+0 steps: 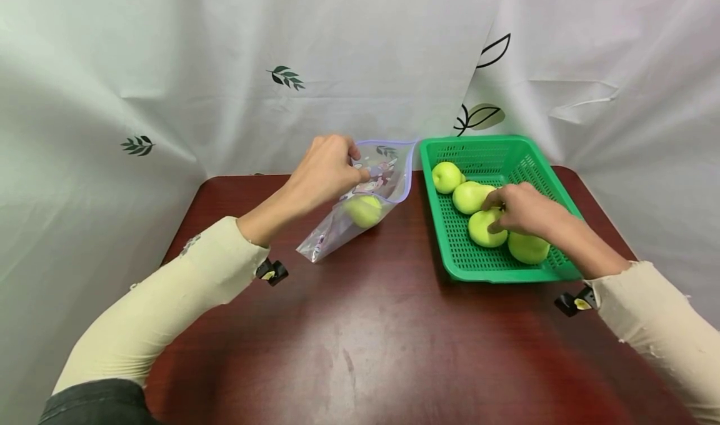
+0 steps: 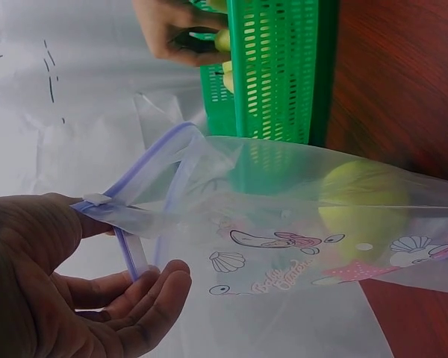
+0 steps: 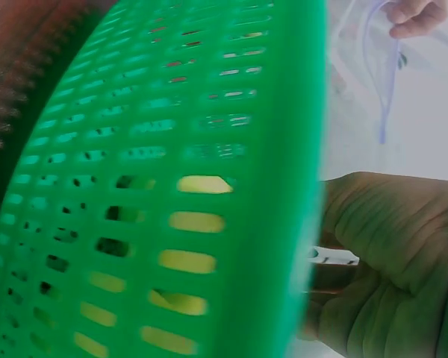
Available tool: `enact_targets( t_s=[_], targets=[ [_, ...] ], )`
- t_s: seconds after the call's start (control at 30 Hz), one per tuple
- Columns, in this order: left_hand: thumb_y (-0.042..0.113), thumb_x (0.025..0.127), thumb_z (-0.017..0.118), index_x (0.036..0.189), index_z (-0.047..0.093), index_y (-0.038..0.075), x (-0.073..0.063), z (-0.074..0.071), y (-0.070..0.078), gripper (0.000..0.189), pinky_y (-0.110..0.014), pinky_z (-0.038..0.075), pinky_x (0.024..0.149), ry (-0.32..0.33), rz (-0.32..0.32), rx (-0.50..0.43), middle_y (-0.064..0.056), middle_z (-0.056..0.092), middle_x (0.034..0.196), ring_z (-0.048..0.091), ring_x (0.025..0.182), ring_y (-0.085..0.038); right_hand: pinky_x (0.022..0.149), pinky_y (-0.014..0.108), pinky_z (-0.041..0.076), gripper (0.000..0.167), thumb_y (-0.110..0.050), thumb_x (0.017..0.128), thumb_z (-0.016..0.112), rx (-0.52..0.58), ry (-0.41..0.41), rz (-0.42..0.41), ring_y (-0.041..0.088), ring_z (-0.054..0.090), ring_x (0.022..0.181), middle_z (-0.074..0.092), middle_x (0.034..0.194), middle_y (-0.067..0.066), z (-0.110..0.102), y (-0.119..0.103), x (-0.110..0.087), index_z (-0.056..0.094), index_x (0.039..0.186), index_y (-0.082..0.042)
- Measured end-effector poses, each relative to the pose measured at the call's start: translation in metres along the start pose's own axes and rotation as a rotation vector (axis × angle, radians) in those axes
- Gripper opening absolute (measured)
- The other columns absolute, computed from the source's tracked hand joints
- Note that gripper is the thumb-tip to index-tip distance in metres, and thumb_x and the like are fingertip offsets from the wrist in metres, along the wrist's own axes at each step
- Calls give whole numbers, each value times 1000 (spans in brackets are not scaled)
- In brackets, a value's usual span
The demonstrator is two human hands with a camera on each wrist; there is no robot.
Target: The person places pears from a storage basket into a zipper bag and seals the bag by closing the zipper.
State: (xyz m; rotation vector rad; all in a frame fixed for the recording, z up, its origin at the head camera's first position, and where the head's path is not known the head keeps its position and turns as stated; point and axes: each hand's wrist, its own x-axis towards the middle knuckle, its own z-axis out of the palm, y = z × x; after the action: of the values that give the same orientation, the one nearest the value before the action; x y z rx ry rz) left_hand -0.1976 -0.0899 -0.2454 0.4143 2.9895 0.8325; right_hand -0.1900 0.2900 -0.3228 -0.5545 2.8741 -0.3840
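Observation:
In the head view my left hand (image 1: 329,170) pinches the rim of a clear zip bag (image 1: 336,230) with a purple edge and printed cartoons. The left wrist view shows the bag's mouth spread apart, its white slider (image 2: 97,199) by the thumb. One yellow-green pear (image 1: 362,211) lies inside the bag. My right hand (image 1: 525,209) reaches into a green plastic basket (image 1: 441,244), its thumb and fingers curled about a pear (image 1: 485,230). The basket wall hides those fingertips in the right wrist view. Beside that pear sit others, one pear (image 1: 471,197) behind and another pear (image 1: 529,249) nearer me.
A further pear (image 1: 447,177) sits in the basket's far left corner. Bag and basket stand side by side on a dark red-brown table (image 1: 360,337). A pale curtain (image 1: 349,50) with leaf prints hangs behind and along both sides.

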Motion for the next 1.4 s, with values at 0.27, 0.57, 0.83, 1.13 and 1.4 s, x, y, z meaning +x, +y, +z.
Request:
enact_targets(
  t_s=[0.27,0.57,0.83,1.13,1.4],
  targets=[
    [20,94,80,109,78,2,2,2,0,22,-25,35,50,3,13,-6,4,49,62,43,54,-10,90,56,58,43,-17,88,95,-15,39,-12,37,74,105,84,122,19,-15,-12,-5,83,126,1],
    [19,94,80,125,78,-4,0,1,-1,39,-31,50,64,-8,15,-19,-5,65,77,60,76,-21,78,42,52,41,-20,90,95,-9,120,-44,29,68,95,85,110,10,-32,-32,-8,83,127,-5],
    [21,95,80,123,77,-3,-2,4,-4,37,-34,54,71,4,35,-32,-9,72,89,63,85,-24,80,45,53,41,-20,88,97,5,249,-75,31,70,95,84,108,14,-41,-55,-5,85,125,-9],
    [21,96,82,120,78,-2,-1,8,-5,34,-35,54,71,23,45,-43,-7,71,83,65,83,-24,86,50,61,41,-20,90,96,45,385,-138,33,80,100,85,122,17,-46,-74,-2,84,127,-9],
    [21,95,81,121,78,-3,-3,8,-5,35,-35,55,74,22,49,-35,-8,72,86,65,87,-25,91,21,65,38,-12,89,97,164,580,-270,31,83,107,86,120,12,-46,-92,2,86,125,-9]
  ],
)
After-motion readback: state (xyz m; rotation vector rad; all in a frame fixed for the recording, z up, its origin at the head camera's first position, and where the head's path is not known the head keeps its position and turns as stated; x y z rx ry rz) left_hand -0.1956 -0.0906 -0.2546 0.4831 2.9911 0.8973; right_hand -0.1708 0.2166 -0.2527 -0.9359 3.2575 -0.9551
